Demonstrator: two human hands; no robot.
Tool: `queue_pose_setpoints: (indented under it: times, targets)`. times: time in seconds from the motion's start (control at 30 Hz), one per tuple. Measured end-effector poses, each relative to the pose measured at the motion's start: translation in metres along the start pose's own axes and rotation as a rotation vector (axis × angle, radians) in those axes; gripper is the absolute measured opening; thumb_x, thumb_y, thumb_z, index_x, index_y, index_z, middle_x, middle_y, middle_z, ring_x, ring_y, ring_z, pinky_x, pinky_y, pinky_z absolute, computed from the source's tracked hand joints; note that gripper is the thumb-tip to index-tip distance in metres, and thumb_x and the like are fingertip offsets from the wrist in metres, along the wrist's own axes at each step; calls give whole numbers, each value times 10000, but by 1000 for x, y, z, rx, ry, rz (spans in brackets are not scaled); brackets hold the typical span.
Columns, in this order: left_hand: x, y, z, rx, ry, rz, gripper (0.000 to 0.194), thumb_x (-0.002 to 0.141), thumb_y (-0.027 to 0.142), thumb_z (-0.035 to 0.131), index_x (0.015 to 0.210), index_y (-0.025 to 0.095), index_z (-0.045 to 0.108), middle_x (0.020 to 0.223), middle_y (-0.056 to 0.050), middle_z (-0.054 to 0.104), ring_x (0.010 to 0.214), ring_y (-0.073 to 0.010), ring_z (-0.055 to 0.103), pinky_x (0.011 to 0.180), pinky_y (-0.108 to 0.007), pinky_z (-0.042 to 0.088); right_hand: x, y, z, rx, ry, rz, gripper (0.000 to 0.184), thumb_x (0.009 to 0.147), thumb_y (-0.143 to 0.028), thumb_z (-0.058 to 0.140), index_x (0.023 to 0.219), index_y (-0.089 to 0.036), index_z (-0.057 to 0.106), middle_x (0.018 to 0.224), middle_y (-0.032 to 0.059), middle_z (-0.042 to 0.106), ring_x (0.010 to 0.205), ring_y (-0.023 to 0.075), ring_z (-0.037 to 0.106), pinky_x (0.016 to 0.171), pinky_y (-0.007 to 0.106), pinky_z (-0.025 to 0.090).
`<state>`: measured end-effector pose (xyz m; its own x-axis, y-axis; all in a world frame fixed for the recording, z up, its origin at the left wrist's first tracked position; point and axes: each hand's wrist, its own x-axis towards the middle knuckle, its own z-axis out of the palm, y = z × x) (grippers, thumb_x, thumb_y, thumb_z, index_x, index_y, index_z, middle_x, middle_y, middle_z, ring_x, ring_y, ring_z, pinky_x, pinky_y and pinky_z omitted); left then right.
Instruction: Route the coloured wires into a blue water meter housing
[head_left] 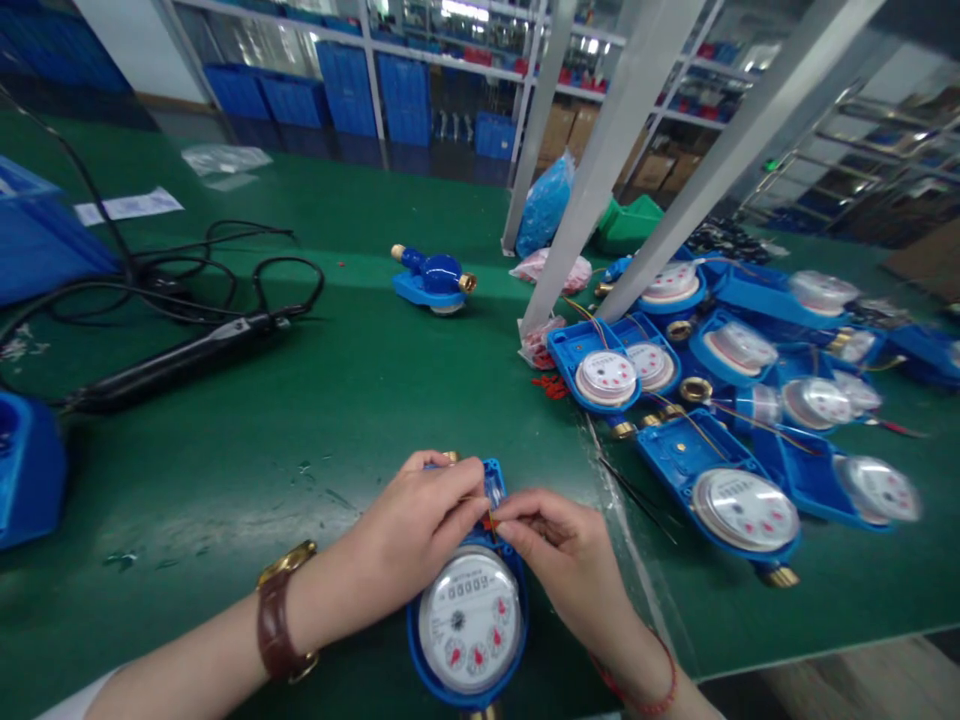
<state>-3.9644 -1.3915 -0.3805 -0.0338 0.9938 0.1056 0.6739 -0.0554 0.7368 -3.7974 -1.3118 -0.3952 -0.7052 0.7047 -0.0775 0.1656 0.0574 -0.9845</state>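
Your blue-cased meter (469, 620) sits close in at twelve o'clock, dial toward you, its open compartment (493, 480) at the far end. Your right hand (499, 522) has thumb and forefinger pinched on a thin wire (492, 518) at that compartment. Your left hand (480, 495) arches over it from the other side, fingers bent together; you can't tell what, if anything, is between them.

Toward ten o'clock, at the edge of your view, a low blue bin (34, 480) holds small dark pieces. Beyond it, between ten and eleven, stands a larger blue crate (49, 245), its contents mostly out of sight; the black pen-shaped tool (180, 362) lies near it with its cable. Farther out at twelve, another meter (435, 282) rests dial down.

Past the pale posts, near half past twelve, stand a full blue bag (547, 208) and a pink bag (553, 270), with a green bin (631, 222) nearer one o'clock. Red bits (551, 386) lie loose on the green table (360, 400). From one to two, more meters (746, 508) crowd together, several with wires in their open compartments.
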Motion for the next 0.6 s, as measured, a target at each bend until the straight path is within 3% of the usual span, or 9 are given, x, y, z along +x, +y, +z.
queue_pose_setpoints:
  times: [0.1, 0.27, 0.37, 0.47, 0.6]
  targets:
    - [2, 2, 0, -75, -11, -88, 239, 935, 234, 410, 735, 157, 516, 711, 20, 535, 704, -121, 472, 753, -281, 324, -6, 8, 2, 70, 22, -48, 53, 819, -187, 665, 809, -203, 714, 837, 14, 687, 797, 111, 645, 715, 189, 502]
    - [9, 4, -3, -83, -109, -161, 197, 906, 229, 442, 728, 157, 486, 678, 29, 493, 673, -126, 432, 747, -294, 290, -7, 13, 2, 65, -40, -200, 80, 850, -155, 650, 828, -213, 701, 846, 6, 680, 838, 95, 631, 771, 194, 492]
    - [10, 1, -3, -56, -151, -142, 232, 940, 279, 402, 769, 170, 515, 704, 26, 517, 691, -132, 442, 750, -296, 283, -3, 11, 1, 168, -28, -85, 40, 842, -210, 663, 850, -198, 699, 795, 9, 675, 721, 78, 616, 655, 166, 478]
    - [11, -3, -2, -66, -119, -94, 254, 953, 292, 399, 777, 175, 541, 684, 42, 527, 649, -116, 425, 730, -292, 257, 4, 4, -1, 311, 4, 129, 138, 788, -272, 698, 847, -156, 651, 654, -10, 626, 512, 48, 512, 471, 136, 379]
    - [15, -3, -4, 60, -7, 91, 240, 955, 242, 440, 746, 153, 519, 651, 71, 514, 609, -86, 442, 770, -311, 197, 17, -11, -9, 239, -169, 255, 173, 713, -267, 726, 786, -130, 649, 612, -11, 593, 494, 49, 455, 453, 159, 319]
